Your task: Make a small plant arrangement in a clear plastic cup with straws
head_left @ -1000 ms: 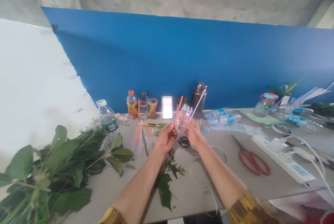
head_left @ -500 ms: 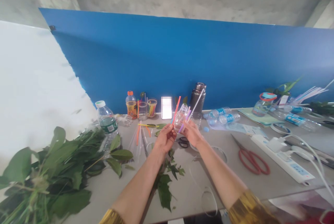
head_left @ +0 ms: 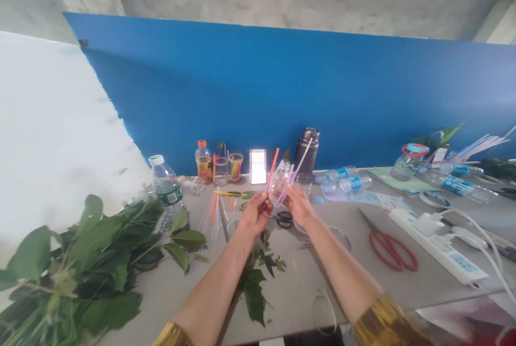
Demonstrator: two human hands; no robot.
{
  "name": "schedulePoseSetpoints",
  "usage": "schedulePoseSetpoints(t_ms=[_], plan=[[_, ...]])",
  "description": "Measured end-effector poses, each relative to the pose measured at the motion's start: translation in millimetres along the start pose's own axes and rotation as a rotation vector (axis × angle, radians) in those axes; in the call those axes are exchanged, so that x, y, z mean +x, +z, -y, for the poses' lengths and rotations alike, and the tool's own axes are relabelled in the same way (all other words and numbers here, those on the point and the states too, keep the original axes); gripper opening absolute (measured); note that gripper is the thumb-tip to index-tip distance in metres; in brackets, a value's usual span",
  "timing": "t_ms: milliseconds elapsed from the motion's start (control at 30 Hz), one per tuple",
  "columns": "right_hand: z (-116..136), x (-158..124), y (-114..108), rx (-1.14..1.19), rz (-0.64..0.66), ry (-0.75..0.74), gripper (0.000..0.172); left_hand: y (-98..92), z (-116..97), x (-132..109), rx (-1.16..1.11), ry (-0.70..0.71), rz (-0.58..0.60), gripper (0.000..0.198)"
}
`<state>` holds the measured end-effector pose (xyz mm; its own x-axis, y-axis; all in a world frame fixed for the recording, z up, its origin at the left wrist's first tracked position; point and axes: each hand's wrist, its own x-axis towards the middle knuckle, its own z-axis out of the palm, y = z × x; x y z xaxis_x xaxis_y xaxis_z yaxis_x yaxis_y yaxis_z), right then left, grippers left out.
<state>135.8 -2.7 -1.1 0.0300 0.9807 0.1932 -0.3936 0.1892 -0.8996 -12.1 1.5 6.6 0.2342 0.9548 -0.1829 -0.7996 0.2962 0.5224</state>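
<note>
Left hand: fingers curled, with thumb and fingertips pinched together on the lower end of a red straw. The straw rises from the pinch, leaning slightly to the right, with its upper end free.

Right hand: thumb and fingers closed on a purple straw and a white straw. Both slant up to the right; the lower end of the purple straw projects past the fingertips toward the left hand. The white straw reaches higher, its top in front of the dark flask.

A clear plastic bottle shows in the gap between the two hands, just behind the red straw and beside the right fingertips. Whether any finger grips it cannot be told, its outline being faint.

The two hands are near each other, apart, above the table. Black scissors lie below the gap between them. A leafy sprig lies nearer the person, beside the left forearm. Loose straws are spread to the left of the left hand. Red-handled scissors lie well apart, to the right of the right forearm.
</note>
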Motion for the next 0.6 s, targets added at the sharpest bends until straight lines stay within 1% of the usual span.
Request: schedulePoseSetpoints(t_ms=[167, 400, 600], plan=[[-1.7, 0.1, 0.4, -0.039, -0.019, -0.003, 0.059, 1.1, 1.9, -0.2, 0.012, -0.006, 0.018, 0.014], [-3.4, -0.6, 3.0, -0.129, -0.046, -0.082, 0.059, -0.3, 3.9, 1.1, 0.03, 0.014, 0.035, 0.017], [-5.4, 0.4, 4.6, -0.12, -0.07, -0.119, 0.053, 0.8, 5.6, -0.4, 0.041, 0.012, 0.038, 0.018]])
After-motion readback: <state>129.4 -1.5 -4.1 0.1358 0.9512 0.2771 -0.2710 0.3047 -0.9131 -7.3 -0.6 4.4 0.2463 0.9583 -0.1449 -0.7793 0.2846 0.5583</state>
